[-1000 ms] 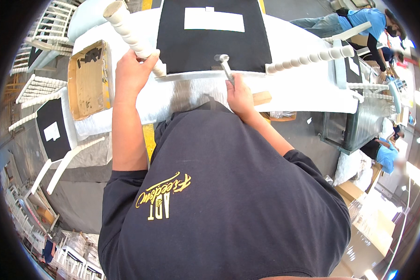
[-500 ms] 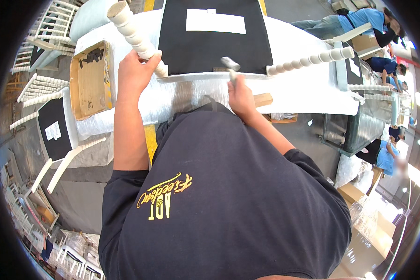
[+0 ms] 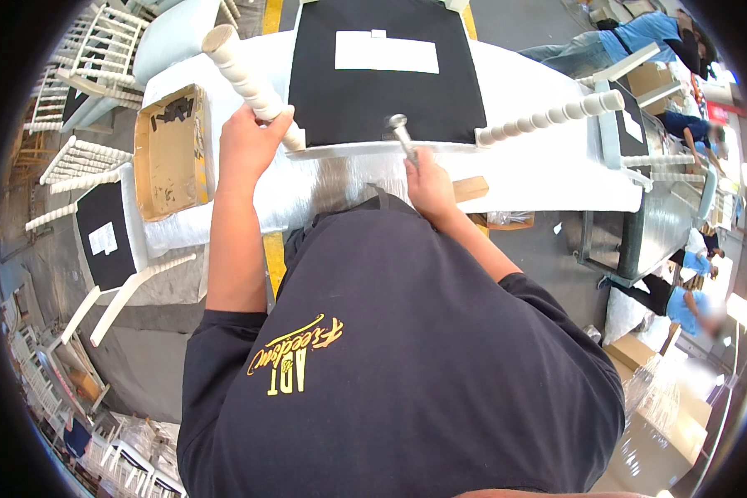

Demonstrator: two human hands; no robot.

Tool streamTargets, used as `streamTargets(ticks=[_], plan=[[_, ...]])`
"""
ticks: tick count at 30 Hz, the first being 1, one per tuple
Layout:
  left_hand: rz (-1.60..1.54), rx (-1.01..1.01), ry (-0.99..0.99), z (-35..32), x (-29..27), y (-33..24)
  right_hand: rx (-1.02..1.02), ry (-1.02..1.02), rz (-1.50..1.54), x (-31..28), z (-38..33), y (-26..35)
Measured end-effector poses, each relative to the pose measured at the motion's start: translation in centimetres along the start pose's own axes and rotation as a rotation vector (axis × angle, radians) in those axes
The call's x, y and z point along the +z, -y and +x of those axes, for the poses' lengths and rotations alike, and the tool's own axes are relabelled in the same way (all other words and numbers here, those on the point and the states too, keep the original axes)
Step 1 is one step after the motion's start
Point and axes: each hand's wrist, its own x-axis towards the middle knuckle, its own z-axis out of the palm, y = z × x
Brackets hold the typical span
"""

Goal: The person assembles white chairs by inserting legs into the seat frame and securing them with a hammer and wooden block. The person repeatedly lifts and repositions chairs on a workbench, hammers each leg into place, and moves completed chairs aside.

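White ribbed wooden chair leg (image 3: pixel 245 70), angling up-left, sits wrapped in our left hand (image 3: pixel 245 149) grip; right hand (image 3: pixel 430 184) pinches a silver metal tool (image 3: pixel 402 134).

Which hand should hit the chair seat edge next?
Probably the right hand: it holds the hammer just above the seat edge. The left hand grips a white chair leg.

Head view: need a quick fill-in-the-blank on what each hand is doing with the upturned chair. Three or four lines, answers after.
1. The left hand grips a white ribbed chair leg of the upturned ____.
2. The right hand holds a metal tool against the edge of the ____ seat underside.
3. A rectangular patch on that underside is ____ in colour.
4. An open cardboard box lies to the person's ____ of the chair.

Missing words: chair; black; white; left
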Motion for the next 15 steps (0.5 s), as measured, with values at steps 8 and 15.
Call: streamTargets(ticks=[8,15], plan=[[0.003,-0.017,0.018,0.0,-0.1,-0.5,0.060,0.137,-0.210,0.4,0.9,-1.6],[-0.039,-0.014,0.001,0.2,-0.1,-1.0,-0.037,-0.135,0.091,-0.3,0.1,0.1]])
